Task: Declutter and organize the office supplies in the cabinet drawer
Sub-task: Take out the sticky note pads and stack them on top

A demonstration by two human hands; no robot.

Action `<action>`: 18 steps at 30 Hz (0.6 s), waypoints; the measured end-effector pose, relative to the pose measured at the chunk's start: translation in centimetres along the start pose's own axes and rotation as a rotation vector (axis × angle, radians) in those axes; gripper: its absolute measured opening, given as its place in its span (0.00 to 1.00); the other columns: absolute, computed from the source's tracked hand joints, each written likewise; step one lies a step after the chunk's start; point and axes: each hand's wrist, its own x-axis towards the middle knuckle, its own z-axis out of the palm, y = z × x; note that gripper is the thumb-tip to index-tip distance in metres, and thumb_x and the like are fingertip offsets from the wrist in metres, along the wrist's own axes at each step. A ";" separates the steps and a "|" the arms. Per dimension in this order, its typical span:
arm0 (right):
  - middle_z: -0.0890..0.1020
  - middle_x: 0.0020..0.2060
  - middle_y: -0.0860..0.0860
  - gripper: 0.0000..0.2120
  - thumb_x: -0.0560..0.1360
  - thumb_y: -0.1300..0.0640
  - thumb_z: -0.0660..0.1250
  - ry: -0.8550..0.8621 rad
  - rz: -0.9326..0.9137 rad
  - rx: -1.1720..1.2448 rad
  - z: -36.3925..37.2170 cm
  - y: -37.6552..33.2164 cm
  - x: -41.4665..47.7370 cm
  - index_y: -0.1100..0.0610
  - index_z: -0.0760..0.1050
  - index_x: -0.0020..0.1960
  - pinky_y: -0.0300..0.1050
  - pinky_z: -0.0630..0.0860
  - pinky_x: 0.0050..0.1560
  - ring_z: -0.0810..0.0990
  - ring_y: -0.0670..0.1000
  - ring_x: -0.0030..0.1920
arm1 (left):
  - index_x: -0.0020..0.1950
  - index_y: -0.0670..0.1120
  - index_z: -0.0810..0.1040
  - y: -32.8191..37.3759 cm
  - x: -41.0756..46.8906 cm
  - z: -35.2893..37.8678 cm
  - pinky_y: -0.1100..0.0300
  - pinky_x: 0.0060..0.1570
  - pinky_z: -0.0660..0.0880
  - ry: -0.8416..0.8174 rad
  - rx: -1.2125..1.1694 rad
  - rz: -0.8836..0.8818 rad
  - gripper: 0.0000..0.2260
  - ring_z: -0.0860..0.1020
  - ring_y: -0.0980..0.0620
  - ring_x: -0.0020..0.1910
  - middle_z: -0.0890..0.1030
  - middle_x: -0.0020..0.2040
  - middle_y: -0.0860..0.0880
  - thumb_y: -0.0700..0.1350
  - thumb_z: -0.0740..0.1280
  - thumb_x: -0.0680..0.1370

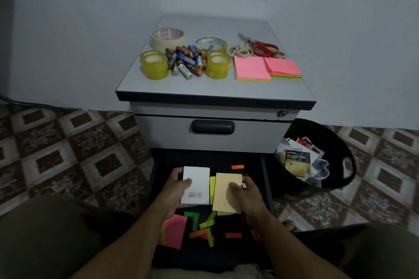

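Two pads are held above the open bottom drawer [264, 174]. The left hand [172, 191] grips a white pad [196, 184], thumb on its face and fingers curled behind. The right hand [249, 197] grips a tan pad [226, 192] the same way, just beside the first.

Below them, a pink note stack [172, 231] lies toward the drawer's front left corner, with loose green strips [207, 224] and orange strips [233, 235] scattered near the front edge.

On the cabinet top [204, 89], a heap of batteries [186, 60] sits between yellow tape rolls [154, 64] near the left edge. Red scissors [263, 47] and two sticky note stacks [251, 68] lie toward the right edge.

A black bin [340, 142] holding packaging stands at the cabinet's right side.
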 end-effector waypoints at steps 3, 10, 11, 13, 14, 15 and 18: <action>0.79 0.53 0.56 0.03 0.80 0.58 0.65 0.027 0.001 0.050 -0.1 0.4 0.2 0.52 0.73 0.51 0.66 0.78 0.55 0.79 0.60 0.54 | 0.63 0.50 0.72 0.0 0.0 -0.2 0.47 0.37 0.81 -0.008 -0.136 -0.029 0.13 0.79 0.39 0.53 0.79 0.59 0.41 0.38 0.59 0.82; 0.79 0.54 0.60 0.10 0.80 0.62 0.62 0.013 0.163 0.192 -0.2 0.5 1.3 0.59 0.70 0.61 0.63 0.81 0.51 0.81 0.61 0.51 | 0.64 0.44 0.75 0.2 0.4 -0.7 0.48 0.43 0.78 -0.061 -0.313 -0.077 0.15 0.80 0.38 0.53 0.82 0.57 0.40 0.40 0.54 0.81; 0.79 0.54 0.60 0.11 0.80 0.62 0.62 0.016 0.171 0.201 -0.2 0.4 1.2 0.60 0.70 0.62 0.63 0.81 0.51 0.81 0.61 0.51 | 0.65 0.43 0.74 0.1 0.5 -0.8 0.47 0.44 0.78 -0.054 -0.305 -0.081 0.16 0.80 0.37 0.55 0.82 0.58 0.39 0.40 0.54 0.80; 0.79 0.54 0.59 0.12 0.80 0.62 0.62 0.034 0.166 0.186 -0.2 0.6 1.4 0.60 0.71 0.62 0.63 0.80 0.52 0.81 0.61 0.51 | 0.67 0.43 0.74 0.0 0.5 -0.7 0.47 0.47 0.78 -0.040 -0.261 -0.090 0.17 0.79 0.37 0.59 0.81 0.60 0.39 0.40 0.54 0.80; 0.79 0.54 0.59 0.12 0.80 0.61 0.62 0.042 0.161 0.172 -0.3 0.7 1.4 0.60 0.71 0.63 0.63 0.80 0.52 0.80 0.60 0.52 | 0.68 0.43 0.73 0.0 0.5 -0.7 0.47 0.47 0.77 -0.036 -0.238 -0.093 0.18 0.78 0.37 0.59 0.81 0.61 0.39 0.40 0.54 0.80; 0.79 0.54 0.59 0.12 0.80 0.61 0.62 0.043 0.158 0.164 -0.3 0.7 1.4 0.59 0.70 0.63 0.63 0.80 0.52 0.80 0.60 0.52 | 0.68 0.42 0.73 0.0 0.5 -0.7 0.48 0.47 0.76 -0.041 -0.221 -0.096 0.18 0.78 0.37 0.59 0.81 0.61 0.38 0.40 0.54 0.80; 0.79 0.54 0.60 0.11 0.81 0.63 0.60 -0.010 0.166 0.193 -0.4 0.6 1.2 0.61 0.70 0.63 0.64 0.79 0.53 0.80 0.61 0.52 | 0.65 0.41 0.74 0.2 0.3 -0.4 0.46 0.48 0.77 -0.079 -0.186 -0.107 0.18 0.79 0.38 0.56 0.82 0.57 0.38 0.39 0.54 0.78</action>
